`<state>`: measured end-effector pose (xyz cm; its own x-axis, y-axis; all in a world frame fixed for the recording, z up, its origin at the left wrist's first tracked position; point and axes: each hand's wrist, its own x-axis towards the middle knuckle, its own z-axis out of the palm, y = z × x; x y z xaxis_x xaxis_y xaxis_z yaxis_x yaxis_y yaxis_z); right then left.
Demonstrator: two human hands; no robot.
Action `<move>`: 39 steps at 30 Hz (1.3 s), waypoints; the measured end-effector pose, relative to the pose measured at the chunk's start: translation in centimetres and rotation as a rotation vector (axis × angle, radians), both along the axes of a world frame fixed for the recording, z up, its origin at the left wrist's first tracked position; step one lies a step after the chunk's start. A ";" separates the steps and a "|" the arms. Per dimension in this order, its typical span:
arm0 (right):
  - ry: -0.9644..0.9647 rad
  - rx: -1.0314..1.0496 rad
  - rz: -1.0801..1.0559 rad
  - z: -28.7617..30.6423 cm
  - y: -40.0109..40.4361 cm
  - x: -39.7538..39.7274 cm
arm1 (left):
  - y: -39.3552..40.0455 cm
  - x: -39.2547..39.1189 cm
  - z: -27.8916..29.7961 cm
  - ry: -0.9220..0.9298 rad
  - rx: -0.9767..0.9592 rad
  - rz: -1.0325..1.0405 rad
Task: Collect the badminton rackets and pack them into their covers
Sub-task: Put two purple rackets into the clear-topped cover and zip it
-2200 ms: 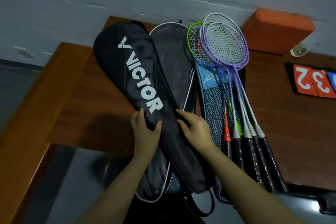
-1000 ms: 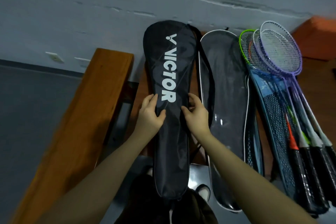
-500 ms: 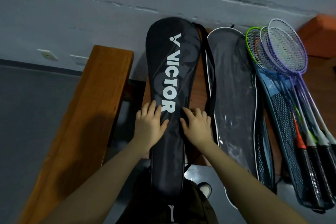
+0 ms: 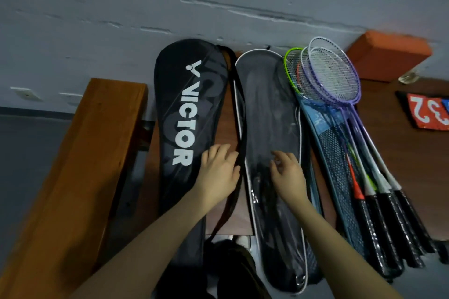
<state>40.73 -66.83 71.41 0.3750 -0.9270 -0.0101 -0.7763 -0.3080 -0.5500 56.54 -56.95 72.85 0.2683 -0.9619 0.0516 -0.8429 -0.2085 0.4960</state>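
Note:
A black VICTOR cover (image 4: 187, 114) lies lengthwise on the wooden table (image 4: 401, 177), left of centre. Beside it lies a grey cover with white piping (image 4: 269, 109), and a blue mesh cover (image 4: 332, 143) lies further right. Several rackets (image 4: 332, 73) with purple, green and orange frames rest on the blue cover, black grips toward me. My left hand (image 4: 220, 172) hovers open over the right edge of the black cover and its strap (image 4: 239, 128). My right hand (image 4: 288, 172) rests with spread fingers on the grey cover.
A wooden bench (image 4: 80, 165) runs along the left. An orange block (image 4: 388, 56) sits by the wall at the back right, with a shuttlecock (image 4: 409, 77) beside it. A red and blue number card (image 4: 427, 114) lies at the right edge.
Both hands have left the black cover and shifted right. My right hand now lies on the grey cover. The black cover stays where it was laid.

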 end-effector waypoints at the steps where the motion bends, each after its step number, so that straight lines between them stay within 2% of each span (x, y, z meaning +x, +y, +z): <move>1: 0.022 0.002 -0.030 0.0 -1.0 -1.1 | -0.7 -0.9 0.0 0.006 0.006 -0.010; 6: 0.193 -0.040 -0.094 -0.8 -5.1 -5.3 | -4.5 -5.8 -0.9 0.038 0.053 -0.006; 9: 0.259 -0.001 -0.071 -1.6 -6.3 -6.4 | -6.2 -7.6 -2.0 -0.001 0.223 0.097; 15: 0.200 0.054 -0.001 -2.5 -7.6 -6.5 | -7.2 -8.8 -3.6 -0.029 0.382 0.273; 19: 0.135 0.092 0.004 -2.6 -8.7 -6.3 | -7.9 -8.7 -4.1 0.053 0.419 0.329; 22: 0.015 0.102 0.019 -2.6 -9.5 -6.7 | -8.6 -8.1 -4.4 0.186 0.292 0.394; 27: -0.202 0.152 0.031 -2.1 -9.8 -6.5 | -9.3 -7.7 -3.3 0.348 -0.068 0.478; 30: -0.274 0.186 0.013 -1.8 -9.5 -6.6 | -10.2 -7.4 -2.7 0.295 -0.211 0.466; 34: -0.303 0.257 -0.040 -0.6 -9.6 -6.7 | -10.7 -6.7 -2.4 0.362 -0.278 0.479; 39: -0.344 0.312 -0.080 0.2 -9.1 -6.1 | -10.3 -7.0 0.8 0.268 -0.512 0.380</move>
